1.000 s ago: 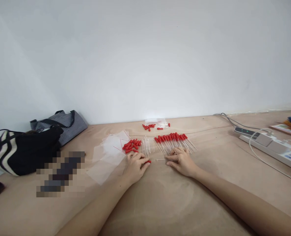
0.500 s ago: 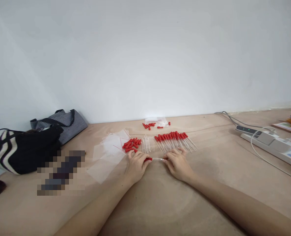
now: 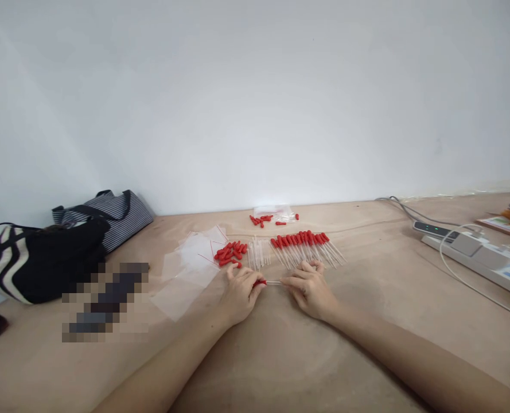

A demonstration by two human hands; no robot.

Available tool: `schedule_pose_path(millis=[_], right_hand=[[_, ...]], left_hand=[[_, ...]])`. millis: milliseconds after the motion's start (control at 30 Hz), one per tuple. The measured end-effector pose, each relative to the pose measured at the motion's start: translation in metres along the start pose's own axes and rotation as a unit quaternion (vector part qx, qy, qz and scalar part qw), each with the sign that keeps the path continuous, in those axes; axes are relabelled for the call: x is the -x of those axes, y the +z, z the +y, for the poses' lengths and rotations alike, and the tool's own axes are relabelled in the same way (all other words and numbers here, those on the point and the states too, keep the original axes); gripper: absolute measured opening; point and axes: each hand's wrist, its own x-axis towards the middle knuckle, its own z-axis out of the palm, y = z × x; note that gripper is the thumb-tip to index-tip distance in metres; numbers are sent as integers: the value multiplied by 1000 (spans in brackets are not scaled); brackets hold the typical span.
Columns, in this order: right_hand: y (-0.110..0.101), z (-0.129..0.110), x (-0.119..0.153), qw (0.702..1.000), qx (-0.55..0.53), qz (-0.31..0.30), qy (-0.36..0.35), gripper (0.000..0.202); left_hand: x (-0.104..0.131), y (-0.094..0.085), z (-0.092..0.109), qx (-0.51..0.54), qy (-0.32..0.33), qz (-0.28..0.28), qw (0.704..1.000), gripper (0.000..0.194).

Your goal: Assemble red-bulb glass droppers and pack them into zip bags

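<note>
Between the fingers of my left hand [image 3: 238, 297] is a red rubber dropper bulb [image 3: 260, 283], partly covered by the fingertips. My right hand [image 3: 310, 291] pinches a thin clear glass tube [image 3: 274, 282], whose left end meets the bulb. Bulb and tube lie in one line, low over the table. Beyond my left hand is a pile of loose red bulbs [image 3: 231, 252]. A row of bare glass tubes [image 3: 259, 252] lies to its right. Past my right hand lie several droppers [image 3: 304, 244] side by side, red bulbs at the far end.
Clear plastic bags [image 3: 194, 258] are spread left of the bulbs. More red bulbs [image 3: 261, 219] lie by a small plastic bag [image 3: 276, 212] near the wall. A black bag [image 3: 61, 258] and striped bag [image 3: 129, 221] stand left. At right is a power strip [image 3: 487, 258] with cables.
My right fingertips have shifted slightly left along the glass tube, so less of it shows between the hands. The left hand stays on the red bulb.
</note>
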Motion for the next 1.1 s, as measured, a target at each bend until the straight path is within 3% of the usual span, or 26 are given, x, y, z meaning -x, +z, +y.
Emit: schedule_pose_path(millis=[367, 633, 833, 1100], right_hand=[[1, 2, 1, 987, 102, 57, -108, 27], [-1, -3, -4, 985, 103, 75, -120, 23], [-2, -6, -9, 998, 40, 31, -39, 16], [-1, -17, -15, 993, -11, -66, 94, 25]], left_hand=[[-1, -3, 2, 17, 3, -22, 1000, 12], [0, -2, -1, 8, 28, 10, 1000, 11], [0, 0, 1, 14, 47, 16, 999, 12], [1, -2, 2, 13, 56, 29, 998, 11]])
